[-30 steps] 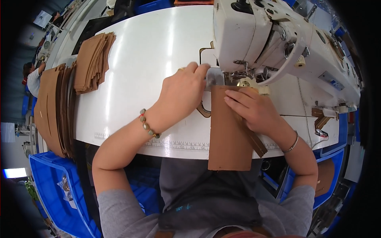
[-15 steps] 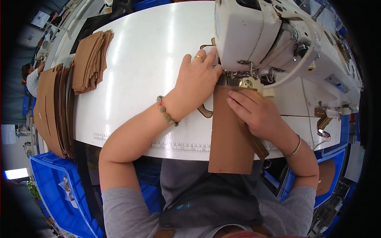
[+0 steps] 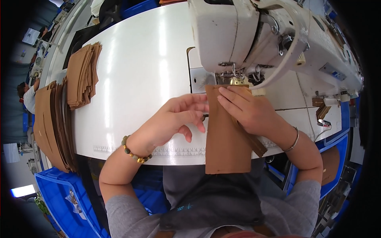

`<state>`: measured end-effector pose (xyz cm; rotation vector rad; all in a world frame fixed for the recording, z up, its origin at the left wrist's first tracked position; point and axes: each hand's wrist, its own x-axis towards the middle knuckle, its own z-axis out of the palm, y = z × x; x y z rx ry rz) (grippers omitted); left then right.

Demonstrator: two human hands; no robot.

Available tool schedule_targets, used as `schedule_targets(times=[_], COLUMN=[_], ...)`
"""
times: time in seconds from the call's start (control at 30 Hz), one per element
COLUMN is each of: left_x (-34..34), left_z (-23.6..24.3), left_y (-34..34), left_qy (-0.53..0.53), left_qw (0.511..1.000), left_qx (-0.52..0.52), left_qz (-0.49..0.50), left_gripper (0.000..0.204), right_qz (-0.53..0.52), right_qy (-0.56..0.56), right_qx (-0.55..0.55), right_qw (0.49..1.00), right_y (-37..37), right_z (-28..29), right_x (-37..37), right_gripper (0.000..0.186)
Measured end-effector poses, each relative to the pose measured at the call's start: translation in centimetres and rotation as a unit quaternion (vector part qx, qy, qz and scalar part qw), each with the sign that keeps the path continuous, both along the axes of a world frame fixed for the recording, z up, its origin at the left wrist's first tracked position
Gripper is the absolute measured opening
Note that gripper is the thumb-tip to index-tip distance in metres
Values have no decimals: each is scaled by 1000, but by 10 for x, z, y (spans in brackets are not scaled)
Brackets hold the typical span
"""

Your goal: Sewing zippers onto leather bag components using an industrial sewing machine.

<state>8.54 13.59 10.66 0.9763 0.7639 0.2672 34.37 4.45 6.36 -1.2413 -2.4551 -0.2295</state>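
Note:
A long brown panel [image 3: 227,146], fabric or leather, lies with its far end at the needle area of a white sewing machine [image 3: 222,35]. Its near end hangs past the table's front edge. My right hand [image 3: 248,109] grips the panel near that far end, fingers stretched over its top and thumb hidden. A narrower brown strip [image 3: 258,148] sticks out from under this hand. My left hand [image 3: 176,119] is just left of the panel, fingers apart and holding nothing; whether its fingertips touch the panel's edge I cannot tell.
Two stacks of brown pieces, a smaller stack [image 3: 82,75] and a larger stack [image 3: 51,127], stand at the left of the white table [image 3: 135,87]. A blue crate [image 3: 67,198] sits below them. At far right is a blue bin [image 3: 335,158]. Another person [image 3: 29,95] is at far left.
My left hand has come away from beside the needle, back toward me and left, to the panel's left edge. My right hand stays on the panel. The view has shifted slightly.

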Motion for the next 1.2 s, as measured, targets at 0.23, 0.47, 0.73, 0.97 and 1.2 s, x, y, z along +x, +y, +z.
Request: schedule_targets(times=[0.23, 0.47, 0.73, 0.97, 1.2], left_x=[12, 19, 0, 15, 23], left_z=[-21, -30, -3, -25, -32], left_y=[-20, -19, 0, -22, -29], left_qy=[157, 169, 30, 112, 188], left_qw=[820, 638, 997, 828, 596], left_qx=[548, 751, 63, 549, 779], left_qz=[-45, 3, -21, -39, -45], left_gripper=[36, 50, 47, 38, 39], right_qz=[0, 4, 11, 12, 0], right_qy=[-21, -24, -16, 9, 2], right_qx=[0, 13, 25, 31, -4], right_qw=[1000, 1000, 999, 999, 1000], right_y=[-1, 2, 2, 4, 3], right_z=[0, 3, 2, -1, 1], right_x=[-1, -3, -3, -5, -6], right_gripper=[38, 39, 40, 40, 37])
